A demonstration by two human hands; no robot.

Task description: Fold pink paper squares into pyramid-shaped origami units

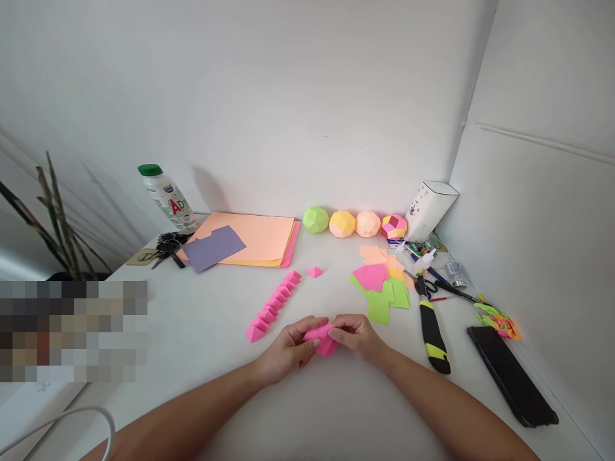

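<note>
Pink folded paper (327,347) is pinched by the left hand (291,342) and right hand (359,337), apparently to steady its creases; pink pyramids (274,304) line up at ten o'clock, seemingly for easy reach.

Single head-worn view: the desk (192,349) is looked down on from the near side!
Forward and down the lens is aimed, and here both forearms (202,410) are cut by the bottom edge; the left hand (288,346) and the right hand (358,334) are framed just below centre, at close range. Past them, the desk is seen running back to the wall (269,96), faced almost square-on, while the side wall (542,192) is caught at a slant on the right, all taken in wide.
</note>
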